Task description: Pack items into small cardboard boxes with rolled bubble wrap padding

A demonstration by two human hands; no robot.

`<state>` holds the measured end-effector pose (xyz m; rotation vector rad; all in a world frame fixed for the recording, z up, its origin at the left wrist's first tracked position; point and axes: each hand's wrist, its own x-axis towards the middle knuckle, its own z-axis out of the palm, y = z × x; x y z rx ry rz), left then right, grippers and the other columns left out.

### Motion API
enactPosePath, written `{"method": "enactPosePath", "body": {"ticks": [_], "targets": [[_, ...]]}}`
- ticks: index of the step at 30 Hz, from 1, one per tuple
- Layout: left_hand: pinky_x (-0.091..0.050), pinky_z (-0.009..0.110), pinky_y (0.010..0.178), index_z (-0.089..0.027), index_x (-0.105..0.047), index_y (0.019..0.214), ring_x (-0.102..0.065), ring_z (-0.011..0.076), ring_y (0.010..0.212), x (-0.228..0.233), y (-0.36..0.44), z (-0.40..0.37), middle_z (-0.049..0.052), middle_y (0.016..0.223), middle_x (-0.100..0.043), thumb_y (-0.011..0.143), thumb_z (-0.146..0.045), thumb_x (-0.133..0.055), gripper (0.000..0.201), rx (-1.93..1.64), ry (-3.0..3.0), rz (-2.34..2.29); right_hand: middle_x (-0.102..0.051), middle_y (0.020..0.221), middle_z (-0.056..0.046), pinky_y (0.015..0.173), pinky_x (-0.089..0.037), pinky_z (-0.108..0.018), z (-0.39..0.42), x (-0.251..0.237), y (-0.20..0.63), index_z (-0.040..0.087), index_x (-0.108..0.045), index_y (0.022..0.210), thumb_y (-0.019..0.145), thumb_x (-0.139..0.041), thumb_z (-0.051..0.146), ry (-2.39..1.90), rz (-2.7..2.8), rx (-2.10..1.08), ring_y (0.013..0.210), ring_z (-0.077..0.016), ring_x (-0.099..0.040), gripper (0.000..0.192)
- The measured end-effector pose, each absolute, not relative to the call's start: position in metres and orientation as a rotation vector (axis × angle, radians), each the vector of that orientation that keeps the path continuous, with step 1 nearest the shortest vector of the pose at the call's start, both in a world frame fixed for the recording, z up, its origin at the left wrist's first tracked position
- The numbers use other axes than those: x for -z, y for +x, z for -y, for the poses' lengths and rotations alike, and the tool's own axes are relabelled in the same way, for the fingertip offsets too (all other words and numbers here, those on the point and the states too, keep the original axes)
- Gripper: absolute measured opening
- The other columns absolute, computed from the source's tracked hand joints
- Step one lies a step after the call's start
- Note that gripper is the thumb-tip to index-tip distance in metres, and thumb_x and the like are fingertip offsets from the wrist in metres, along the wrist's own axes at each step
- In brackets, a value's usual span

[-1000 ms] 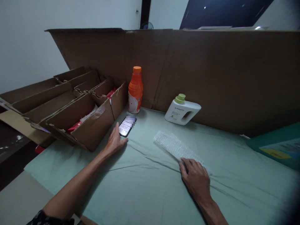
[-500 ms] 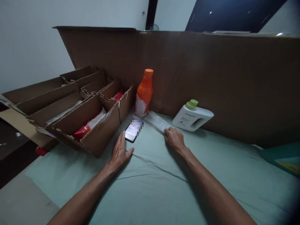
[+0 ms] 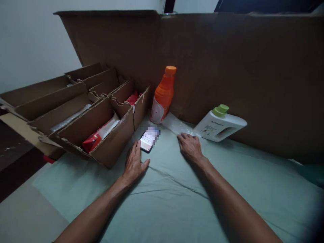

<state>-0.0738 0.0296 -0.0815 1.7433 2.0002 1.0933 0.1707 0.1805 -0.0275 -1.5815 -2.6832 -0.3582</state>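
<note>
My left hand (image 3: 134,164), thumb spread wide, lies against the phone (image 3: 149,139). Right of the phone, my right hand (image 3: 191,148) touches the bubble wrap (image 3: 176,124); whether I'm pinching it, I cannot tell.

The single view looks from the person's head, above and behind the left hand (image 3: 134,164) and right hand (image 3: 191,148), facing forward and down. It is near enough that both forearms (image 3: 235,199) enter from the bottom edge, yet takes in the divided box (image 3: 116,141) left of the left hand and the cardboard panel (image 3: 260,74) beyond both.
</note>
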Motion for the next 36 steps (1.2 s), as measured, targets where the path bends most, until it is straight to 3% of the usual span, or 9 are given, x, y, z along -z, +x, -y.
{"method": "enactPosePath", "body": {"ticks": [2, 7, 11, 14, 18, 24, 29, 32, 36], "targets": [[-0.032, 0.052, 0.121, -0.016, -0.023, 0.157, -0.033, 0.0344, 0.15, 0.079, -0.074, -0.031, 0.021, 0.16, -0.035, 0.079, -0.026, -0.068, 0.09, -1.071, 1.722, -2.0, -0.068, 0.124, -0.018, 0.09, -0.036, -0.041, -0.182, 0.026, 0.178, 0.015, -0.069, 0.116, 0.098, -0.043, 0.019, -1.607, 2.644, 0.355, 0.114, -0.03, -0.058, 0.032], [-0.03, 0.055, 0.121, -0.009, -0.029, 0.154, -0.03, 0.0391, 0.15, 0.065, -0.069, -0.03, 0.026, 0.16, -0.032, 0.076, -0.024, -0.071, 0.09, -1.008, 1.7, -2.005, -0.057, 0.144, -0.018, 0.096, -0.042, -0.045, -0.16, 0.016, 0.184, 0.016, -0.063, 0.131, 0.096, -0.05, 0.028, -1.546, 2.548, 0.32, 0.125, -0.0327, -0.056, 0.039], [-0.034, 0.058, 0.118, -0.017, -0.042, 0.148, -0.034, 0.039, 0.147, 0.028, -0.069, 0.006, 0.021, 0.157, -0.038, 0.077, -0.023, -0.073, 0.077, -1.129, 1.936, -1.959, -0.068, 0.131, -0.014, 0.097, -0.048, -0.044, -0.124, 0.003, 0.157, 0.019, -0.068, 0.122, 0.095, -0.051, 0.029, -1.26, 2.588, 0.086, 0.119, -0.0301, -0.062, 0.034], [-0.038, 0.052, 0.116, -0.026, -0.048, 0.142, -0.041, 0.031, 0.141, -0.001, -0.084, 0.055, 0.013, 0.145, -0.049, 0.087, -0.018, -0.064, 0.057, -1.464, 2.127, -1.976, -0.071, 0.124, -0.012, 0.093, -0.052, -0.04, -0.101, -0.024, 0.11, 0.019, -0.058, 0.137, 0.095, -0.05, 0.026, -1.004, 2.549, -0.17, 0.109, -0.0261, -0.067, 0.043], [-0.044, 0.047, 0.109, -0.026, -0.051, 0.138, -0.051, 0.0274, 0.129, 0.0, -0.117, 0.112, 0.011, 0.13, -0.055, 0.09, -0.017, -0.06, 0.049, -1.769, 1.891, -2.245, -0.071, 0.12, -0.007, 0.083, -0.052, -0.032, -0.084, -0.076, 0.023, 0.026, -0.036, 0.155, 0.093, -0.051, 0.019, -0.837, 2.608, -0.297, 0.097, -0.0211, -0.07, 0.064], [-0.042, 0.054, 0.11, -0.026, -0.046, 0.143, -0.052, 0.0316, 0.129, 0.037, -0.157, 0.148, 0.012, 0.139, -0.053, 0.089, -0.036, -0.065, 0.058, -1.833, 1.202, -2.28, -0.076, 0.109, -0.008, 0.075, -0.045, -0.029, -0.083, -0.119, -0.054, 0.026, -0.065, 0.122, 0.093, -0.054, 0.02, -0.902, 2.778, -0.209, 0.099, -0.0245, -0.071, 0.032], [-0.036, 0.053, 0.117, -0.025, -0.047, 0.143, -0.047, 0.0325, 0.139, 0.028, -0.184, 0.151, 0.012, 0.147, -0.05, 0.087, -0.05, -0.065, 0.064, -2.153, 0.61, -1.924, -0.079, 0.101, -0.005, 0.075, -0.046, -0.027, -0.038, -0.11, -0.05, 0.025, -0.07, 0.107, 0.092, -0.058, 0.023, -0.856, 2.767, -0.27, 0.096, -0.0224, -0.073, 0.019], [-0.04, 0.048, 0.115, -0.025, -0.053, 0.138, -0.053, 0.0299, 0.132, 0.02, -0.195, 0.159, 0.009, 0.14, -0.058, 0.089, -0.05, -0.06, 0.056, -2.103, 0.495, -1.882, -0.079, 0.1, -0.003, 0.076, -0.052, -0.028, 0.02, -0.098, -0.03, 0.025, -0.069, 0.11, 0.091, -0.058, 0.02, -0.611, 2.634, -0.536, 0.09, -0.0202, -0.075, 0.023], [-0.05, 0.043, 0.106, -0.023, -0.066, 0.124, -0.06, 0.0296, 0.123, 0.01, -0.198, 0.176, 0.006, 0.119, -0.07, 0.088, -0.047, -0.055, 0.044, -2.015, 0.599, -1.989, -0.078, 0.107, -0.002, 0.076, -0.057, -0.034, 0.079, -0.086, 0.024, 0.031, -0.055, 0.134, 0.086, -0.057, 0.011, -0.115, 2.333, -0.721, 0.089, -0.0195, -0.074, 0.051]]}}
